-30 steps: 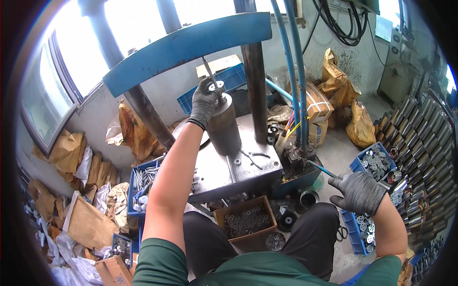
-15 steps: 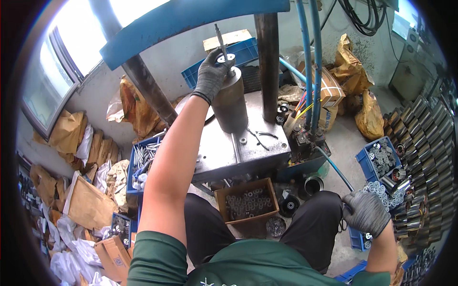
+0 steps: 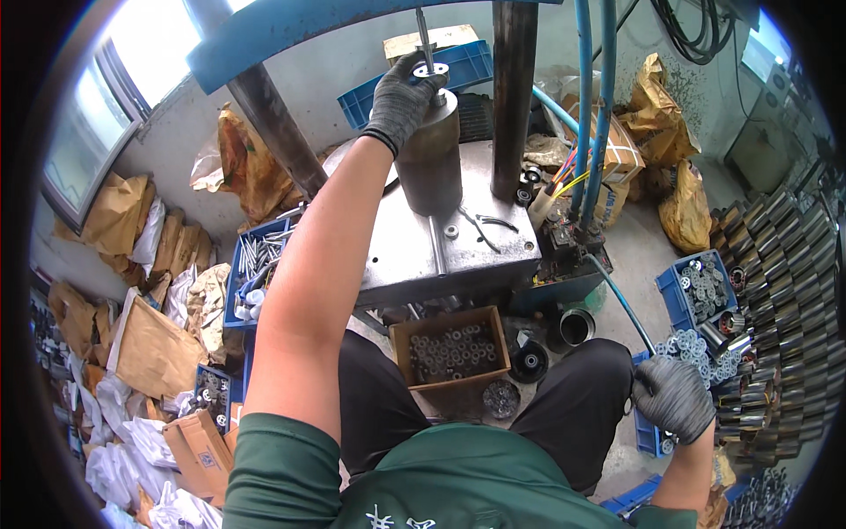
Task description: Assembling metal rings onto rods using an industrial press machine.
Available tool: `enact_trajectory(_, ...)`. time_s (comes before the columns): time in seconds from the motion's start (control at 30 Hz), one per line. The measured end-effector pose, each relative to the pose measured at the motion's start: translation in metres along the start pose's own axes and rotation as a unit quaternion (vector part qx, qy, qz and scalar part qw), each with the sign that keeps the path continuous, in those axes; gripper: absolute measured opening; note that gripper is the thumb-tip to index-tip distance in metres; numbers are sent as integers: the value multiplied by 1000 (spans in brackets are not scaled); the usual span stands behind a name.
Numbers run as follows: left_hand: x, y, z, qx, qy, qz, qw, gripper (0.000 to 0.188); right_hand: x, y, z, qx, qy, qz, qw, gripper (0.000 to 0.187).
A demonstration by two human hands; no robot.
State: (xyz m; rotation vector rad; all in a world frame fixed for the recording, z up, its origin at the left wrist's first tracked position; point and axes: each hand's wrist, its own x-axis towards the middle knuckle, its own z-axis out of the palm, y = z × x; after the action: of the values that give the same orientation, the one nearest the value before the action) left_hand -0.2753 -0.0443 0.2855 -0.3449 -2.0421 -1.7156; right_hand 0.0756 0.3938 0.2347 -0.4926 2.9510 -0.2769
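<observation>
My left hand (image 3: pixel 404 104), in a dark grey glove, reaches up to the top of an upright steel cylinder (image 3: pixel 429 167). Its fingers are closed around a round, light-faced disc (image 3: pixel 433 70). A thin metal shaft (image 3: pixel 425 33) stands up through the disc's middle. The cylinder rests on a metal press table (image 3: pixel 388 256) beneath a blue crossbar (image 3: pixel 370 25). Low on the right, my right hand (image 3: pixel 675 398), gloved too, is wrapped around the end of a blue lever (image 3: pixel 622 304). Its fingertips are partly hidden.
Pliers (image 3: pixel 480 231), a small ring (image 3: pixel 451 231) and a rod (image 3: pixel 438 247) lie on the table. Below is a cardboard box (image 3: pixel 449 381) of small rings. Blue crates (image 3: pixel 683 309) and stacked metal cylinders (image 3: pixel 784 326) stand right; a crate of shafts (image 3: pixel 236 286) stands left.
The view has shifted, so the press and table appear higher and slightly right. Both hands keep their holds, the left on the disc and the right on the lever.
</observation>
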Motion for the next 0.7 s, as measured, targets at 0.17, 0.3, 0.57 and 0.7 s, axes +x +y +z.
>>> enact_trajectory(0.17, -2, 5, -2, 25, 4, 21, 999, 51, 4, 0, -9, 13, -15, 4, 1000, 16)
enact_trajectory(0.3, -1, 7, -3, 164, 10, 43, 985, 54, 8, 2, -18, 34, 34, -15, 999, 22)
enact_trajectory(0.57, 10, -5, -10, 40, -23, -38, 998, 48, 87, 12, -70, -66, 462, -146, 873, 35)
enact_trajectory(0.7, 14, -12, -13, 20, -41, -32, 998, 45, 147, 25, -104, -64, 546, -182, 815, 33)
